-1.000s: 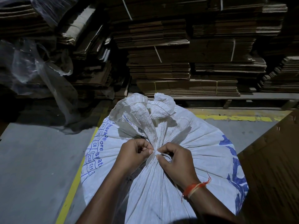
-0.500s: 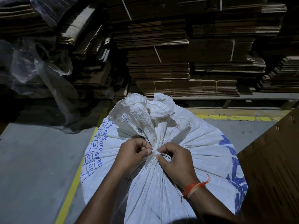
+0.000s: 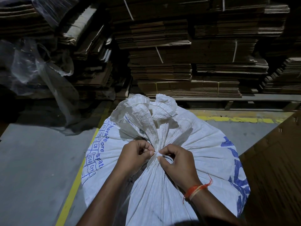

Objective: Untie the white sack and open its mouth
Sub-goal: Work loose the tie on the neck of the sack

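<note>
A full white woven sack [image 3: 200, 162] with blue print stands on the floor in front of me. Its mouth is gathered into a crumpled bunch [image 3: 146, 115] and bound by a white tie strip [image 3: 157, 154] at the neck. My left hand [image 3: 135, 156] pinches one end of the tie between thumb and forefinger. My right hand [image 3: 176, 163], with an orange thread on its wrist, pinches the loop of the knot right beside it. The two hands almost touch at the knot.
Strapped stacks of flattened cardboard [image 3: 187, 54] on a pallet rise behind the sack. Clear plastic sheeting [image 3: 40, 67] hangs at the left. A yellow floor line [image 3: 71, 193] runs under the sack's left side. A brown cardboard sheet [image 3: 276, 168] stands at the right.
Both hands stay at the knot; the fingers have shifted only slightly on the tie. The sack has not moved.
</note>
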Motion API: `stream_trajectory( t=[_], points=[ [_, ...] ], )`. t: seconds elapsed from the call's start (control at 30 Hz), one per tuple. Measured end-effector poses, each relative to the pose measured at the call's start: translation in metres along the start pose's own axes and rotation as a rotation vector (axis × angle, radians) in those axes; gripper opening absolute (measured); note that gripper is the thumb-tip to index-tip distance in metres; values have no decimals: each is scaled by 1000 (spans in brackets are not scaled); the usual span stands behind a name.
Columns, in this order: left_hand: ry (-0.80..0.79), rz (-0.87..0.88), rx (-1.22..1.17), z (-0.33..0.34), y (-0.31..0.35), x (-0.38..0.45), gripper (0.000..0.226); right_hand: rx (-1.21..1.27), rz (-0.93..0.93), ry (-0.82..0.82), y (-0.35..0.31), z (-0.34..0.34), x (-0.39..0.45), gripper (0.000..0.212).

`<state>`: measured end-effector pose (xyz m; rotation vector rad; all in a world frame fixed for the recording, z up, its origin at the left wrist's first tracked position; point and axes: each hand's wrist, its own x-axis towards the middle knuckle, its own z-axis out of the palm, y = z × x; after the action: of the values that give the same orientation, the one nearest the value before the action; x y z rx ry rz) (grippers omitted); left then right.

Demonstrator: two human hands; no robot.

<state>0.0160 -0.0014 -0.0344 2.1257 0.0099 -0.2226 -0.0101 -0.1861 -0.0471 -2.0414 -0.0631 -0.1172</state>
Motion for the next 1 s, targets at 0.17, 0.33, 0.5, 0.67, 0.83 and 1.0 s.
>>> stream_trajectory(
  t=[0.17,0.33,0.5,0.67,0.83,1.0],
  points=[
    [-5,0,-2,0,2,0,10,-6,-5,0,0,0,0,10],
    [-11,-3,-12,2,0,0,11,-11,-15,-3,1,0,0,9],
    [-9,-11,-23,3,-1,0,12,-15,-19,-2,2,0,0,9],
    [-18,-11,-37,2,0,-1,10,-24,-18,-7,2,0,0,9],
    [-7,-43,-79,-1,0,-1,9,-26,-10,-12,2,1,1,8],
    [-5,-33,-19,0,0,0,11,-21,-7,-14,3,1,1,7]
  ],
)
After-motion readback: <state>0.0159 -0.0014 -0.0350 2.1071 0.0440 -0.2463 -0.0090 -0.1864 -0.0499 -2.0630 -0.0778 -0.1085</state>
